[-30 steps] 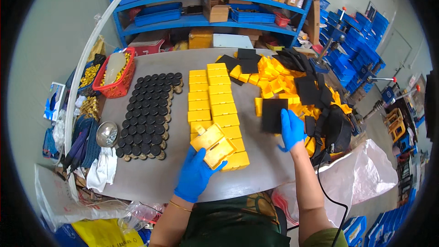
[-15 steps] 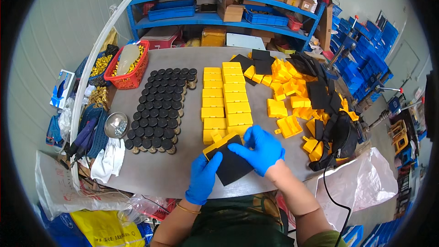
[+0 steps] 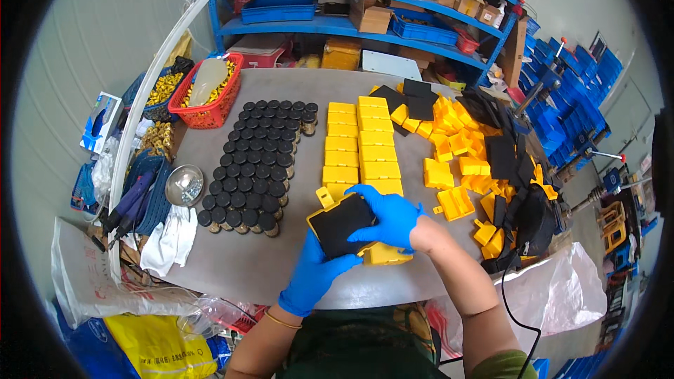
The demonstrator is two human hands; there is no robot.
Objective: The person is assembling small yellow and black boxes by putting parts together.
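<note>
Half a second ago the black square sheet (image 3: 344,226) stuck out past the yellow case (image 3: 324,197) toward the person; now it lies within the case's outline, with yellow edging showing along its left and far sides. A second ago the right hand (image 3: 390,216) was over at the loose pile, gripping a black sheet; now it grasps the case's right side, fingers along the far edge and thumb on the sheet. The left hand (image 3: 310,282) clasps the case from the near left. The case is held above the tabletop (image 3: 232,267), at the near end of the yellow boxes (image 3: 379,138).

Counted: two hands, one case between them, one sheet in it. The boxes stand in two columns; the hands cover part of the near end, so their total is uncertain. Dozens of black-capped jars (image 3: 247,158) stand packed to the left. At least three black sheets (image 3: 420,107) lie beyond the many loose yellow pieces (image 3: 460,142). There is one red basket (image 3: 210,116) and one metal bowl (image 3: 177,177).
</note>
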